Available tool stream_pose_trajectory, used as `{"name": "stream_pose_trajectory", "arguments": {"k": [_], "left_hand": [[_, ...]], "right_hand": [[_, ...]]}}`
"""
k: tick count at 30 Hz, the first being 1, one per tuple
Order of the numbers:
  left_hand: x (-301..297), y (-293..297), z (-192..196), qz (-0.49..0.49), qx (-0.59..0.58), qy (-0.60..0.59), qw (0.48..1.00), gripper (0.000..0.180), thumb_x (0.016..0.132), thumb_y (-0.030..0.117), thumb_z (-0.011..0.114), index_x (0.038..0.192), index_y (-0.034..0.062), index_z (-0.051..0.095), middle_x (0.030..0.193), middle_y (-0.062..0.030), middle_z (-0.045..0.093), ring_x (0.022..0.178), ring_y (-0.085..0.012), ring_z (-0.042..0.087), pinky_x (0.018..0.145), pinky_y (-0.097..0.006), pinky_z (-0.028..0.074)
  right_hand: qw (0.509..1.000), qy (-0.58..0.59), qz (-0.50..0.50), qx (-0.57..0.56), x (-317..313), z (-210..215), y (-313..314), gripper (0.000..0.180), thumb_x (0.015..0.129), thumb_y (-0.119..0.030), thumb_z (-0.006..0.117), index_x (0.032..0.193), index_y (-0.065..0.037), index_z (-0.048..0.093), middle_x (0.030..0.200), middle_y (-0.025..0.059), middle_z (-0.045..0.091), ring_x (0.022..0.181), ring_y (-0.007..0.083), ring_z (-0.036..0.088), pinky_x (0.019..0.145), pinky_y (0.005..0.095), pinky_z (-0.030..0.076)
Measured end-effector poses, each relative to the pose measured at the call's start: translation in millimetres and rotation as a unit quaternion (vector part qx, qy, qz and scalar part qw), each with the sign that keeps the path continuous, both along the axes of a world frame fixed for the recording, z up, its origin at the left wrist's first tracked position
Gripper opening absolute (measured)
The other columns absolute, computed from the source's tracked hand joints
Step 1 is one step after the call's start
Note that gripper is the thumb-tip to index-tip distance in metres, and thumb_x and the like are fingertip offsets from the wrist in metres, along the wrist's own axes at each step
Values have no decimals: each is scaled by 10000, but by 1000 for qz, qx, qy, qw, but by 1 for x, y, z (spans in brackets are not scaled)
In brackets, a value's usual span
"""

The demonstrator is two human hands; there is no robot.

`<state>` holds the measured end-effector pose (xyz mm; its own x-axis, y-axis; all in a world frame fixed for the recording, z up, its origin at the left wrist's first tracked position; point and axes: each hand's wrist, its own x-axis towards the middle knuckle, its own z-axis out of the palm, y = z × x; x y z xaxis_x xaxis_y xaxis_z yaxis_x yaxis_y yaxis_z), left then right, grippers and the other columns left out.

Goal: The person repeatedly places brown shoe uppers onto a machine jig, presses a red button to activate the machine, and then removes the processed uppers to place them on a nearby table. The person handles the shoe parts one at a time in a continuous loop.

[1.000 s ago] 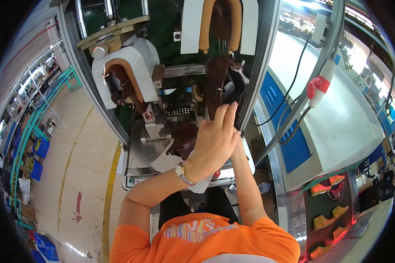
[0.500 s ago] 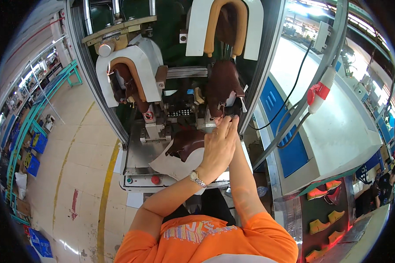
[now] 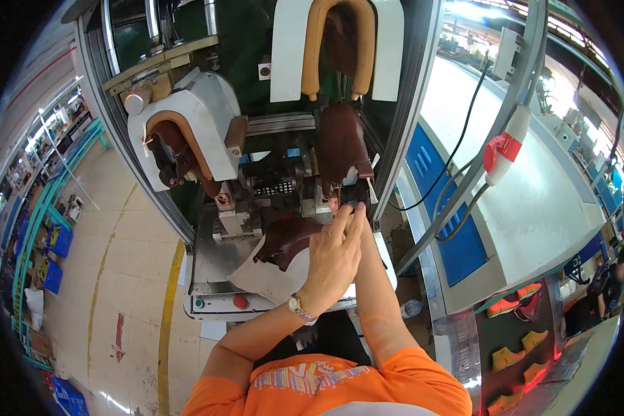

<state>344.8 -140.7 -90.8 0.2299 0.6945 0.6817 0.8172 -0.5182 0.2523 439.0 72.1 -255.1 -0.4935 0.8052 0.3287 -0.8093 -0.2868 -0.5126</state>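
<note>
A dark brown leather shoe upper (image 3: 340, 142) hangs over the right-hand form of a machine, its open lower edge toward me. At that edge my left hand (image 3: 333, 260), with a wristwatch, has its fingers drawn together on the upper; its thumb is hidden. Behind it, my right hand (image 3: 334, 205) is mostly covered; a fingertip shows pressed on the upper's lower edge. Below them another brown upper (image 3: 284, 243) lies on a white sheet (image 3: 246, 274) on the machine's metal table. A third brown upper (image 3: 177, 149) sits on the left form, inside a tan horseshoe-shaped pad (image 3: 194, 142).
Above the right form hangs a white clamp (image 3: 288, 62) with a tan pad (image 3: 312, 55). A red button (image 3: 240, 301) sits on the table's front edge. To the right stand a metal post (image 3: 464, 187), a red-and-white plug (image 3: 499, 156) and a rack of colourful shoes (image 3: 509, 357).
The view has shifted slightly, so the machine sits a little further left. Both hands stay at the lower edge of the right-hand shoe upper, my left hand slightly lower in the picture.
</note>
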Motion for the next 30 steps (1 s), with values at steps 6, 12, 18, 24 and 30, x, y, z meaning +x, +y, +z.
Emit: {"name": "stream_pose_trajectory", "arguments": {"k": [6,12,18,24,30], "left_hand": [[6,1,6,-25,-6,-7,1000,585,746,94,578,1285,56,354,1192,-116,390,814,-188,524,727,-347,394],[-33,-17,1,-121,3,-102,987,594,728,74,618,1267,31,373,1273,-133,345,946,-244,516,816,-347,398],[-100,-37,-35,-102,-62,-270,955,462,727,-23,579,1171,42,467,1196,-122,430,843,-158,553,753,-276,443],[-129,-48,-70,-44,-80,-335,938,410,751,-4,569,1148,54,484,1156,-107,457,750,-113,563,727,-259,421],[-148,-73,-89,-21,-68,-359,931,374,761,-9,571,1121,65,500,1146,-91,476,771,-122,562,715,-256,418]], "right_hand": [[1000,6,-18,7,24,-9,4,294,860,-226,458,1089,-45,497,911,78,587,866,219,568,767,336,469],[909,-201,-335,-146,21,34,-77,313,813,-178,571,1088,-35,528,988,71,584,878,179,564,780,315,455],[595,-660,-442,-123,153,-163,-158,698,563,7,693,1198,2,403,1131,183,506,1030,274,508,875,331,402],[534,-678,-431,-263,133,-149,-150,767,537,30,669,1231,6,343,1147,189,487,1056,301,488,911,346,376],[493,-687,-462,-269,138,-150,-152,731,575,-29,677,1226,4,346,1164,221,461,1084,344,453,933,410,339]]}}
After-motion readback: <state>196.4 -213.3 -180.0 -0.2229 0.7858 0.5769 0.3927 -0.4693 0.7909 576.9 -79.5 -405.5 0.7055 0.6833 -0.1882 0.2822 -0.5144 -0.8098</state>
